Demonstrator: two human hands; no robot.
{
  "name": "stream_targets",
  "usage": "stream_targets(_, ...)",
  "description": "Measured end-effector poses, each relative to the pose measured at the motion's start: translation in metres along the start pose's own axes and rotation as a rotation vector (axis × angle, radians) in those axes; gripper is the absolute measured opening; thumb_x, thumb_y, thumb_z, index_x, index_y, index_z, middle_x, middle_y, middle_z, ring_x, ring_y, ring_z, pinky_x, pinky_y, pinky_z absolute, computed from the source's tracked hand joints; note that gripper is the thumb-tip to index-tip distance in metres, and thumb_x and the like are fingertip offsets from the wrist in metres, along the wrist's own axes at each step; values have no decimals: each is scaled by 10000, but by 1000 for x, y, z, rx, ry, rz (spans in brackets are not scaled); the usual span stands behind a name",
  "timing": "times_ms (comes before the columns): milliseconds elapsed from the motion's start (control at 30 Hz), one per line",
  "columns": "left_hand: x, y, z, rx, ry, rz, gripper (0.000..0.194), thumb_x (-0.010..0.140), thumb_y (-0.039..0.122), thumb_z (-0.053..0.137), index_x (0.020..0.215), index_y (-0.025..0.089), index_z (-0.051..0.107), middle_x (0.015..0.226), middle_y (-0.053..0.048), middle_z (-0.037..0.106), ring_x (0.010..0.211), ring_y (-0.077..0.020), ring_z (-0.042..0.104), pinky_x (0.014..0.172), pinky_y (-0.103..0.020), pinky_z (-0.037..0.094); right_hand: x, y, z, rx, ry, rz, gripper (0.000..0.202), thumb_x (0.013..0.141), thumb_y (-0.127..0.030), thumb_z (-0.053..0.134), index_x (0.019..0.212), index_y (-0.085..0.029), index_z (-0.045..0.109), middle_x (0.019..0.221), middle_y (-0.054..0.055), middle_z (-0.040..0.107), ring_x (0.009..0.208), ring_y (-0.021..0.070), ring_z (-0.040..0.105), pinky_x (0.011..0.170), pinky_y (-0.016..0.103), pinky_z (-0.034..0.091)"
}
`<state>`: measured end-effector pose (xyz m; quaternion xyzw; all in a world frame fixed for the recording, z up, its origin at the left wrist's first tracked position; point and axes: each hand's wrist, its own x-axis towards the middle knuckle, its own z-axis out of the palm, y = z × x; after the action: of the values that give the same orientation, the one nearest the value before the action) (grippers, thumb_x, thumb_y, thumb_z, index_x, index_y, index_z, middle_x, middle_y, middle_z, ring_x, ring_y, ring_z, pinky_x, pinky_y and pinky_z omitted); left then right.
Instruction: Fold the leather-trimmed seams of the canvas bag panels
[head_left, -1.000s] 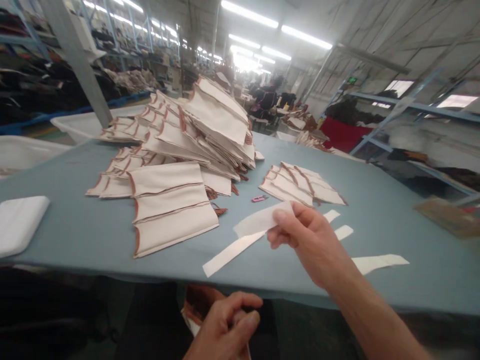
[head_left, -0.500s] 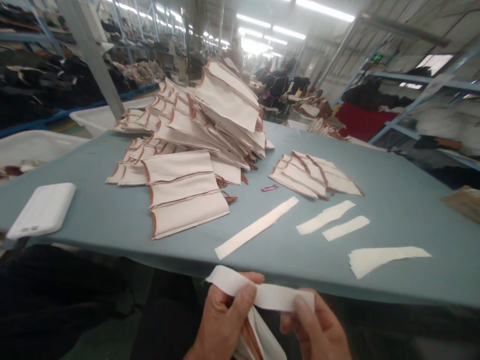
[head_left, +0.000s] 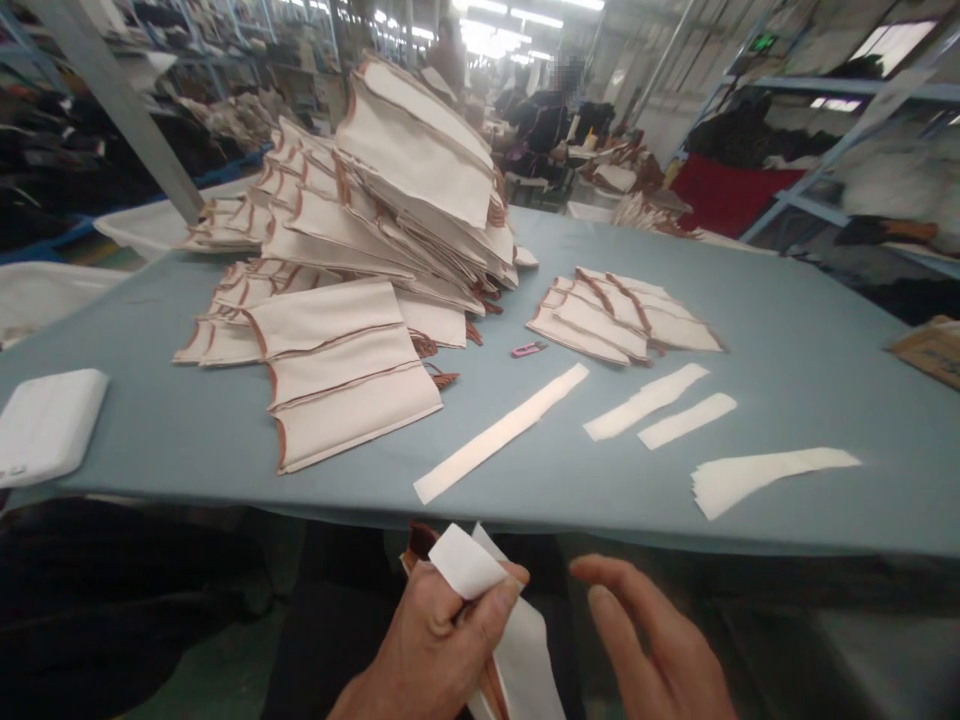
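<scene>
My left hand (head_left: 439, 635) is closed around a cream fabric piece with brown edging (head_left: 525, 655) and a white strip (head_left: 466, 560), below the table's front edge. The strip's end sticks up over my fingers, and its other part is hidden. To the right, my right hand (head_left: 652, 635) is apart from the fabric, thumb and fingers spread, with nothing between them. On the table beyond lie a long cream strip (head_left: 502, 432), two shorter strips (head_left: 646, 400) and a fanned stack of strips (head_left: 765, 478).
A tall pile of cream panels with brown edges (head_left: 420, 150) stands on the blue-grey table (head_left: 795, 350), with one panel (head_left: 345, 375) before it. Smaller panels (head_left: 630, 315), pink snips (head_left: 529, 349) and a white device (head_left: 52, 425) lie around. A person (head_left: 551, 125) is in the background.
My right hand has let go of the white strip and opened. The strip no longer stretches between my hands. The view has shifted, and brown edging now shows behind my left hand.
</scene>
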<state>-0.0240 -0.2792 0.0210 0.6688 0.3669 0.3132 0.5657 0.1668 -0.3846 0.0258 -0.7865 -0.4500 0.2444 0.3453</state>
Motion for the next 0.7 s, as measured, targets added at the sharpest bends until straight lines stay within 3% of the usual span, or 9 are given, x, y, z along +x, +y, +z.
stream_targets(67,1,1,2,21,-67,1,308,961,335,567,843,170,800,734,-51,749,666,-188,690,619,-232,531,12,-29,1,105,-127,-135,307,942,-445,589,1106,-248,758,1139,89,768,1042,257,709,869,284,556)
stream_targets(133,1,-1,3,-2,-119,-7,324,972,331,554,792,164,766,686,-40,709,656,-185,664,609,-233,517,24,-57,14,204,-326,-165,194,907,-328,630,1025,-235,754,1041,50,772,937,208,717,826,248,550)
stream_targets(200,-2,-4,2,-37,-151,-4,364,986,339,541,738,157,737,664,-33,672,652,-177,638,607,-231,498,33,-77,32,319,-366,-175,130,889,-263,633,928,-216,747,967,33,768,879,180,716,798,227,537)
stream_targets(333,-9,-8,-5,-36,-53,-86,401,1002,439,531,761,157,684,632,6,566,574,-138,526,551,-221,416,36,-84,58,494,-252,-178,195,921,-326,635,812,-191,724,834,29,757,771,163,705,741,225,532)
stream_targets(433,-14,-8,-13,-30,143,-182,423,1015,540,479,811,190,599,636,42,471,567,-133,446,530,-219,376,34,-75,61,539,-140,-88,284,937,-423,651,797,-182,705,710,10,704,654,145,638,645,220,507)
stream_targets(500,-16,-9,-18,-15,229,-209,479,1026,577,426,732,208,510,639,45,427,579,-136,412,535,-223,363,32,-71,58,591,-150,6,359,929,-493,664,764,-175,682,643,-7,647,577,123,556,576,213,463)
stream_targets(600,-19,-10,-23,5,212,-220,518,1021,589,425,666,212,461,632,35,429,599,-143,416,560,-229,367,27,-78,52,651,-232,155,445,896,-575,680,724,-165,659,584,-30,568,516,96,439,520,210,392)
stream_targets(700,-24,-7,-25,-98,122,-225,448,955,603,535,740,210,526,641,38,453,593,-141,434,554,-225,381,21,-90,46,632,-252,203,453,856,-585,705,713,-157,664,589,-28,554,542,101,440,541,217,384)
